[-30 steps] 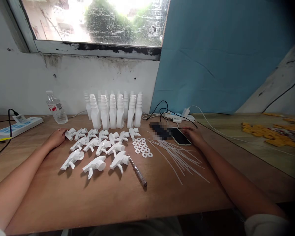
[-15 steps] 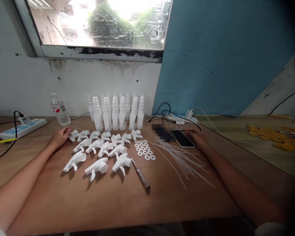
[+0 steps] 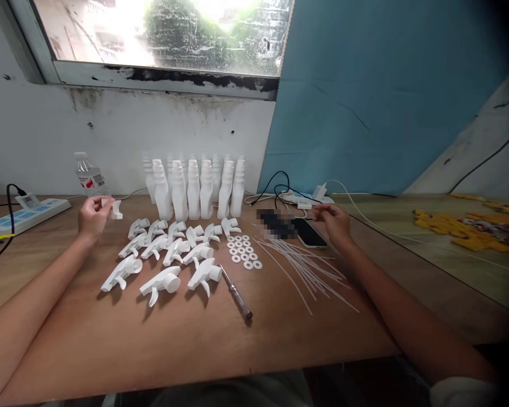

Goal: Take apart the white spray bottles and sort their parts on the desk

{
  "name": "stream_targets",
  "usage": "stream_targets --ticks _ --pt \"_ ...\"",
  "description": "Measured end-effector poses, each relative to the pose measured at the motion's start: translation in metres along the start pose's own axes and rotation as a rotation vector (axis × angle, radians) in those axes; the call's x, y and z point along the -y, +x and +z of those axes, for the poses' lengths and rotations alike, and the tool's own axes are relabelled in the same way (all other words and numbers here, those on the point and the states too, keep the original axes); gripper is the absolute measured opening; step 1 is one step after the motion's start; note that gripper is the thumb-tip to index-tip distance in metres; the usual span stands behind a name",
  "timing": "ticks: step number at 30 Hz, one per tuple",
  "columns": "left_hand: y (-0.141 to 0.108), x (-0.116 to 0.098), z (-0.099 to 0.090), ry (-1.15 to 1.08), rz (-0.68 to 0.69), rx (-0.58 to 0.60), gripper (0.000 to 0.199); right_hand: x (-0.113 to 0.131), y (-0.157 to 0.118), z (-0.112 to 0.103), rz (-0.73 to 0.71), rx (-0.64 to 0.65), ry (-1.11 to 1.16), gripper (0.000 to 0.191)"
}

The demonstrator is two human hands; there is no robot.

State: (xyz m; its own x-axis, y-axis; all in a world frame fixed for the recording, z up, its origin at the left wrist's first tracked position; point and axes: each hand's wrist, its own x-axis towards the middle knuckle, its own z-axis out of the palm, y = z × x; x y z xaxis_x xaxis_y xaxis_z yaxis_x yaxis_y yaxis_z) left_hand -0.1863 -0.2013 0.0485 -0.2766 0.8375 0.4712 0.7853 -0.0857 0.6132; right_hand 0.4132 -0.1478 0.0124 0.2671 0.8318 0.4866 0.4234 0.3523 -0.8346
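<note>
My left hand (image 3: pixel 94 217) pinches a white spray head (image 3: pixel 117 210) above the table, in front of the clear water bottle (image 3: pixel 89 175). Several more white spray heads (image 3: pixel 161 284) lie in rows below and to its right. Raised near the phone, my right hand (image 3: pixel 333 221) has its fingers bent together; whatever they hold, if anything, is too small to make out. White washers (image 3: pixel 248 264) lie in a group at mid-table, with thin white tubes (image 3: pixel 309 271) fanned out beside them. A screwdriver (image 3: pixel 237 295) rests in front of the washers.
White bottles (image 3: pixel 179 192) stand upright at the back. A phone (image 3: pixel 309 233) lies by a blurred dark object (image 3: pixel 277 224). Power strips sit at the left (image 3: pixel 29 216) and the back right (image 3: pixel 305 199), with cables. Yellow pieces (image 3: pixel 462 226) lie far right.
My left hand has lifted the spray head off the table. My right hand has risen from beside the phone, its fingers drawing together. The view has tilted slightly and shifted.
</note>
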Motion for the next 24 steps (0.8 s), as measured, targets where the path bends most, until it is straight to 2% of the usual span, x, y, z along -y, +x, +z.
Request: stream_targets --ticks 2,4,5,7,9,11,12,14,20,24 --pt "-0.018 -0.041 0.007 -0.158 0.029 -0.027 0.052 0.031 -0.013 0.012 -0.102 0.177 -0.029 0.022" --pt "-0.054 -0.084 0.020 -0.316 0.088 0.028 0.040 0.062 -0.032 0.025 -0.181 0.445 -0.080 0.022" --pt "-0.078 -0.103 0.027 -0.559 0.090 0.144 0.034 0.075 -0.042 0.032 -0.212 0.598 -0.118 0.024" --pt "-0.128 -0.132 0.043 -0.930 0.049 0.437 0.028 0.097 -0.063 0.044 -0.280 0.817 -0.208 0.023" --pt "-0.171 -0.146 0.056 -1.026 -0.071 0.792 0.027 0.110 -0.081 0.052 -0.353 0.957 -0.303 0.020" --pt "-0.196 -0.149 0.064 -1.015 -0.109 1.017 0.032 0.115 -0.093 0.056 -0.405 1.025 -0.399 0.019" --pt "-0.201 -0.149 0.066 -0.991 -0.107 1.086 0.032 0.115 -0.097 0.057 -0.424 1.045 -0.443 0.018" --pt "-0.202 -0.148 0.067 -0.960 -0.078 1.151 0.028 0.114 -0.101 0.058 -0.452 1.075 -0.515 0.015" --pt "-0.192 -0.149 0.068 -1.073 -0.075 1.144 0.023 0.115 -0.103 0.062 -0.514 1.124 -0.642 0.008" --pt "-0.192 -0.147 0.068 -1.034 -0.091 1.050 0.026 0.113 -0.107 0.065 -0.550 1.091 -0.707 0.008"
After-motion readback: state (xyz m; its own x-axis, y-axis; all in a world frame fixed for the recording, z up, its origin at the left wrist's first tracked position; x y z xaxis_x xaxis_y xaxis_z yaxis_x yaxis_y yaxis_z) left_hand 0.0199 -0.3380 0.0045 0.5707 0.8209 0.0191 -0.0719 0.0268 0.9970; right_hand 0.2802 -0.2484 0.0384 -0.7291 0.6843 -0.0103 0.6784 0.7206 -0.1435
